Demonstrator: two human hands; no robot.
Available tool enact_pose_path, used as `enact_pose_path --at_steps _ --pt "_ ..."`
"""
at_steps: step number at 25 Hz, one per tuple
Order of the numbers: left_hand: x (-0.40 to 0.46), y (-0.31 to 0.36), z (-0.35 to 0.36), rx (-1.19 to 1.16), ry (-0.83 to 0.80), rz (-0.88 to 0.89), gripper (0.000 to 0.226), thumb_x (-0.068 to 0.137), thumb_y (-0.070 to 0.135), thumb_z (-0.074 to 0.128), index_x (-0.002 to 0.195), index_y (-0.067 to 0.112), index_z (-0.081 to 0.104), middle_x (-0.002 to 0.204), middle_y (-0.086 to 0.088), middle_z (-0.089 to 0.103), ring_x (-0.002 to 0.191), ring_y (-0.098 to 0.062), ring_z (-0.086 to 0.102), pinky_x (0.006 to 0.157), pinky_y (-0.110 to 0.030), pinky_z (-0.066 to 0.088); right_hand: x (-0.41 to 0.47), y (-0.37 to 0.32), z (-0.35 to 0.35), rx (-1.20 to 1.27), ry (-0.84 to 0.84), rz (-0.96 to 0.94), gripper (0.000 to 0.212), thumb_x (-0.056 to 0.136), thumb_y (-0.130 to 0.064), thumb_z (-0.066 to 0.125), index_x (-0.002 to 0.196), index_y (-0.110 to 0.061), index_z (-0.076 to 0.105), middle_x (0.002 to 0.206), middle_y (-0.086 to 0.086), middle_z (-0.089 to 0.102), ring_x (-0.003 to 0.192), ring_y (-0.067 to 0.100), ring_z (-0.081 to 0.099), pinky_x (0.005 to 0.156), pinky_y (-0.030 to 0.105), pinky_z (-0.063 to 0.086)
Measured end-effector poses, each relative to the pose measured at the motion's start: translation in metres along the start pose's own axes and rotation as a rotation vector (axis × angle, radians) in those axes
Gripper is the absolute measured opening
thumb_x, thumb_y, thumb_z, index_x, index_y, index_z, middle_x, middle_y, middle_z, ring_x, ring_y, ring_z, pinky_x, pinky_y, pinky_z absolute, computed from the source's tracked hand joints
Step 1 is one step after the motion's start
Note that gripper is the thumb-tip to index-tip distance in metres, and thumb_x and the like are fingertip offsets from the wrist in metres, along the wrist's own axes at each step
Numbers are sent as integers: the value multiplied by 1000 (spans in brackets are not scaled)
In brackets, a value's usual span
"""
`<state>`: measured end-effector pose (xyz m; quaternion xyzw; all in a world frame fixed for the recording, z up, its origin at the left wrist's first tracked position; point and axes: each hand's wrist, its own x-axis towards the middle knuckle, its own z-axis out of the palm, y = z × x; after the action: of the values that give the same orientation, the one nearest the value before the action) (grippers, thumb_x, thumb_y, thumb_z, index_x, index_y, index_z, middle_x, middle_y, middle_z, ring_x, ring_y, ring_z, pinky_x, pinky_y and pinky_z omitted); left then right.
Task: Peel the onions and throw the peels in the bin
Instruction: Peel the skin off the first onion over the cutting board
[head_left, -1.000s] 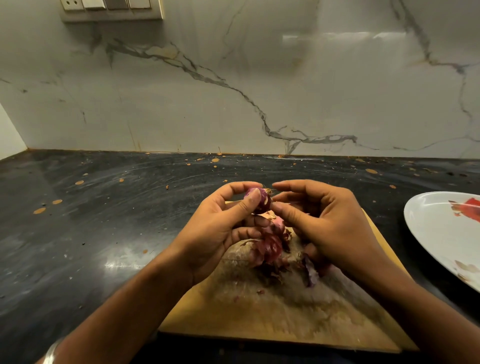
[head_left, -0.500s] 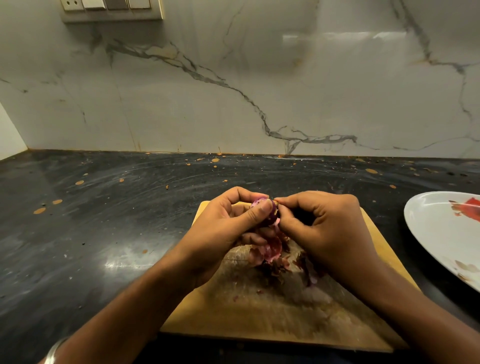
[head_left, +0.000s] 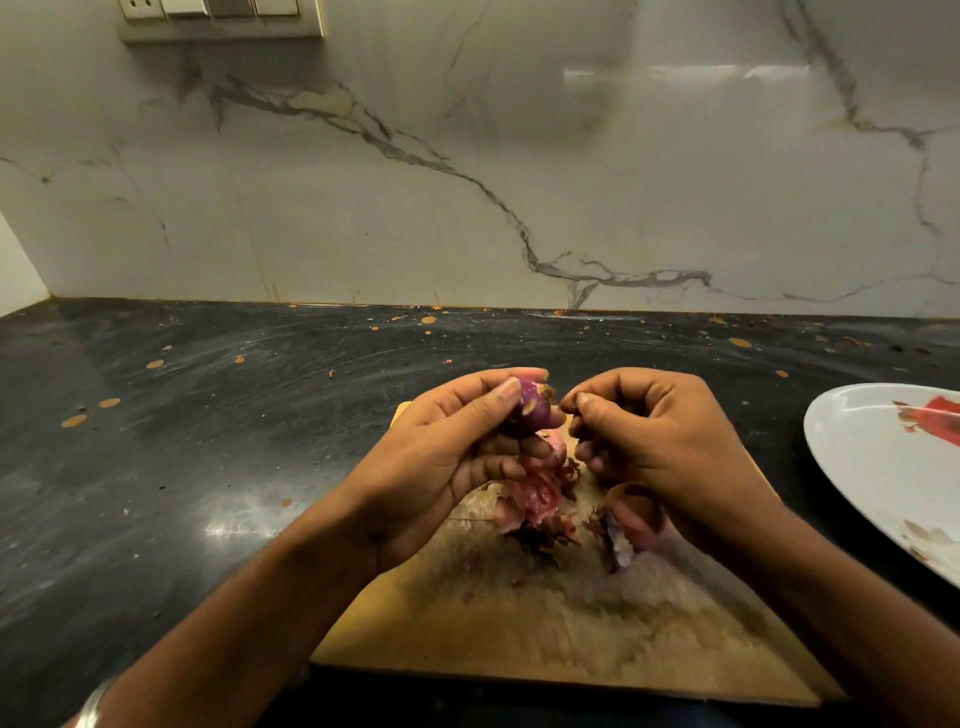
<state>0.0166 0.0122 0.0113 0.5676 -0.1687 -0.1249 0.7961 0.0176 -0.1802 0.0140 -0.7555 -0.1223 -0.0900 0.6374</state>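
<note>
Onion peels (head_left: 535, 499), pink and papery, heaped at lower centre of the frame on a worn wooden chopping board (head_left: 519, 623), probably dropped there to be gathered for the bin in one go. No bin in view. Just right of the heap, a curved purple piece of skin (head_left: 631, 525) half tucked under the right wrist.

Above the heap, left hand (head_left: 441, 457) curled round a small purple onion (head_left: 532, 410), thumb pressed across its near side, fingers cupped beneath. Held up clear of the board, tip turned toward the other hand, likely so loose skin falls straight onto the pile.

Right hand (head_left: 654, 431) just beside the onion's tip, fingers curled in, thumb and forefinger pinched together. Impossible to tell whether a sliver of skin sits between them. Small gap visible between pinch and onion.

Compared with half a second ago: right pinch then touching the onion's tip, now drawn slightly off to the right, as if after a tug at the skin. More of the purple bulb showing past the left thumb. A second ago, right fingers straighter, only reaching in.

Further back, dark speckled surface (head_left: 208, 441) dotted with orange flecks. At right edge, white plate (head_left: 872, 457) with red markings, well apart from the board. Beyond, veined marble wall (head_left: 467, 182); switch panel (head_left: 218, 18) at upper left.
</note>
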Motion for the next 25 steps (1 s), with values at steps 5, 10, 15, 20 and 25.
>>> enact_pose_path --at_steps 5,10,15,20,25 --pt "0 -1 -1 50 67 -20 44 90 43 49 120 15 62 90 -14 70 70 -15 63 57 -22 48 -4 0 4 -431 -124 -273 38 99 -32 51 64 -17 48 57 -9 44 54 5 39 52 27 32" --pt "1 -2 0 65 131 -41 58 83 52 53 118 6 62 80 -10 66 63 -13 56 52 -20 45 -7 0 7 -463 -74 -376 10 89 -29 71 91 -21 66 75 -8 66 71 10 64 59 25 52" --pt "-1 -3 3 159 95 -81 72 82 56 53 120 -5 54 78 -9 62 62 -12 51 52 -20 43 -4 1 6 -317 7 -347 15 84 -21 77 100 -19 76 80 -9 75 76 7 71 69 31 59" --pt "-3 -3 6 202 81 -39 62 80 51 58 110 -2 51 77 -11 63 61 -17 51 49 -21 44 -5 2 4 -352 1 -387 10 88 -12 74 93 -18 80 77 -13 76 73 3 71 66 24 58" --pt "-5 -5 8 267 43 15 41 81 46 61 99 10 51 78 -10 67 61 -18 54 49 -23 45 -8 3 9 -468 105 -504 11 85 -9 72 81 -17 78 68 -12 71 62 7 66 55 23 51"
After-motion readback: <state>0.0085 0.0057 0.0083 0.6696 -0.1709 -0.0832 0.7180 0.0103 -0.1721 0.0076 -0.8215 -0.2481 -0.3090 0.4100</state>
